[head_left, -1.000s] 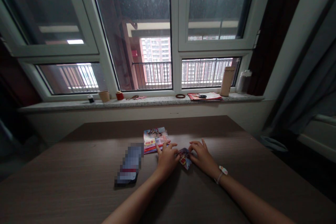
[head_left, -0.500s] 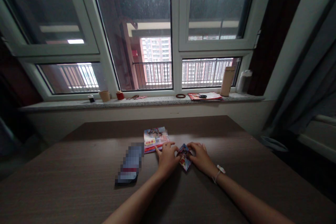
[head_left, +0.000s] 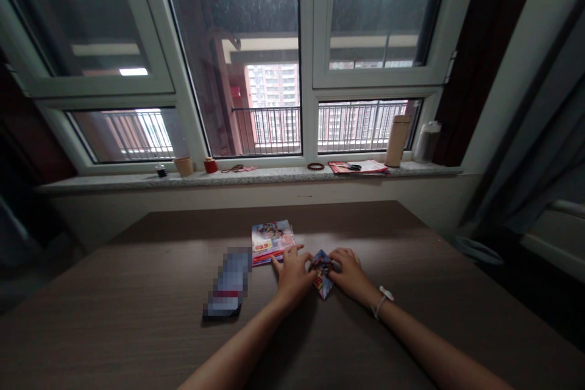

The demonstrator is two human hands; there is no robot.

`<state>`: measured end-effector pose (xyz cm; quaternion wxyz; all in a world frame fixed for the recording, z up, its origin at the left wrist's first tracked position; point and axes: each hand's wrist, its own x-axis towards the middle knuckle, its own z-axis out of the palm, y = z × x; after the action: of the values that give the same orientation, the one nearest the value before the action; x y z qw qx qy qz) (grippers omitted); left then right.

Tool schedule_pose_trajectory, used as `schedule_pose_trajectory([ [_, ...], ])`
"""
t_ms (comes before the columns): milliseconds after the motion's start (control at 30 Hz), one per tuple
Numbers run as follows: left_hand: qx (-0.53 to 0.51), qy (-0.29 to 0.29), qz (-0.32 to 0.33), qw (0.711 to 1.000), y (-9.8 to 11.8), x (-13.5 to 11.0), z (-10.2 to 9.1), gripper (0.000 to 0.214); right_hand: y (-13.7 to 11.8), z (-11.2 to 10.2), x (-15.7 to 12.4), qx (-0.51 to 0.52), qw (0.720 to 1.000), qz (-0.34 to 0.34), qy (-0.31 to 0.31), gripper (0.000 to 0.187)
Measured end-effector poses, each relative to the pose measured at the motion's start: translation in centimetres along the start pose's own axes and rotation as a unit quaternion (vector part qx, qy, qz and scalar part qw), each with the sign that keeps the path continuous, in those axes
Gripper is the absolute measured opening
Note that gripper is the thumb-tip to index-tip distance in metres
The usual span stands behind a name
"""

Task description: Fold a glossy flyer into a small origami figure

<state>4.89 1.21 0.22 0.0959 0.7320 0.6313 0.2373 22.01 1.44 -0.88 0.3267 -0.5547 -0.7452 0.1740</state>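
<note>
Between my two hands lies a small folded piece of printed paper (head_left: 324, 283), diamond-shaped, with one point toward me. My left hand (head_left: 294, 272) grips its left edge with thumb and index finger, the other fingers spread beside it. On the opposite side, my right hand (head_left: 351, 272) pinches the right edge, its fingers curled. A stack of colourful printed leaflets (head_left: 273, 236) sits just beyond my left hand, whose fingertips come close to its near corner. Left of that hand is a phone-like flat object (head_left: 227, 286), blurred by pixelation.
The brown table (head_left: 150, 292) reaches toward a windowsill (head_left: 274, 177). Along the sill stand a paper cup (head_left: 184, 166), a red spool (head_left: 210, 165), a dark ring (head_left: 315, 166), scissors (head_left: 354, 167) on papers, a tan bottle (head_left: 397, 141) and a clear-looking jug (head_left: 428, 141).
The whole view has shifted very slightly. Both hands stay at the folded paper, with only tiny finger movement.
</note>
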Motion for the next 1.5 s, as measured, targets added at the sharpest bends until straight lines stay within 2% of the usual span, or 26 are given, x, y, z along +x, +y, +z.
schedule_pose_trajectory([
  [267, 0.005, 0.000, 0.013, 1.000, -0.1, 0.0, 0.3, 0.012, 0.9, 0.4, 0.2, -0.022, 1.000, -0.003, 0.003, 0.010],
  [533, 0.017, -0.014, 0.009, 1.000, 0.5, -0.4, 0.0, 0.014, 0.1, 0.3, -0.2, -0.071, 0.997, -0.015, 0.005, 0.014],
  [833, 0.014, -0.008, 0.010, 1.000, 0.2, -0.3, 0.2, 0.014, 0.1, 0.2, -0.3, -0.076, 0.997, -0.016, 0.004, 0.015],
  [1000, 0.023, -0.020, 0.004, 1.000, 0.0, -0.3, -0.1, 0.019, 0.4, -0.1, -0.2, -0.032, 0.999, -0.029, 0.002, 0.014],
  [1200, 0.010, -0.022, 0.010, 1.000, -0.2, -0.3, -0.2, 0.022, 1.4, -1.4, -0.3, 0.072, 0.994, -0.067, -0.043, 0.022],
  [1500, 0.018, -0.024, 0.013, 0.999, -0.4, -0.3, 0.0, 0.021, 2.6, -1.2, -0.2, 0.080, 0.991, -0.091, -0.064, 0.026],
])
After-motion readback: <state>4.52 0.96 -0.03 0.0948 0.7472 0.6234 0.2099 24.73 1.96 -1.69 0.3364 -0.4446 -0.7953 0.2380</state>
